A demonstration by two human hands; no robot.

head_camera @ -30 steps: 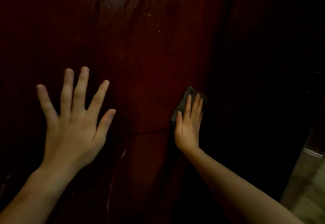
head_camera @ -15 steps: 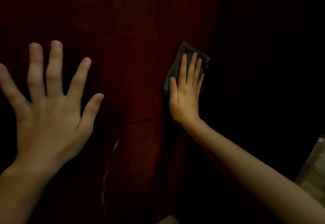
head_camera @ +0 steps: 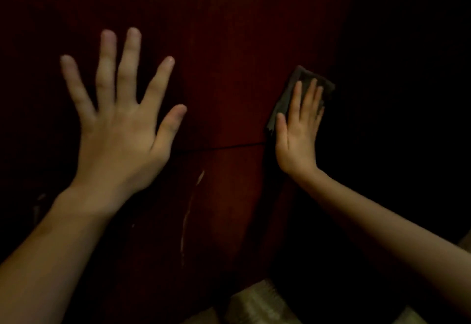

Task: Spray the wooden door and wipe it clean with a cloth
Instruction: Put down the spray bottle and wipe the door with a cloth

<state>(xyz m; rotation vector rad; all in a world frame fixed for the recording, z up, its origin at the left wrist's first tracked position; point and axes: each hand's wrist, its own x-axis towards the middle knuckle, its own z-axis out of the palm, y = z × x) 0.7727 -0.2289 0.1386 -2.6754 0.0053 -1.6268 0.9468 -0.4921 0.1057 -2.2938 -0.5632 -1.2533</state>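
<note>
Head view: left hand point(head_camera: 119, 130) spread flat, fingers apart, on the dark red wooden door point(head_camera: 229, 56), right hand point(head_camera: 298, 130) pressing a dark cloth point(head_camera: 303, 76) against it, fingers straight together.

I have only the one view, from the camera worn on my head, facing forward and tilted somewhat down at the wooden door point(head_camera: 229, 69). It sits close, and the dark panel fills nearly the whole frame. My left hand point(head_camera: 119, 130) looms large on the left side; my right hand point(head_camera: 298, 135) reads smaller, reaching farther out on the right (the wide lens stretches things near the edges). A pale strip of floor point(head_camera: 254, 303) shows along the bottom edge.
</note>
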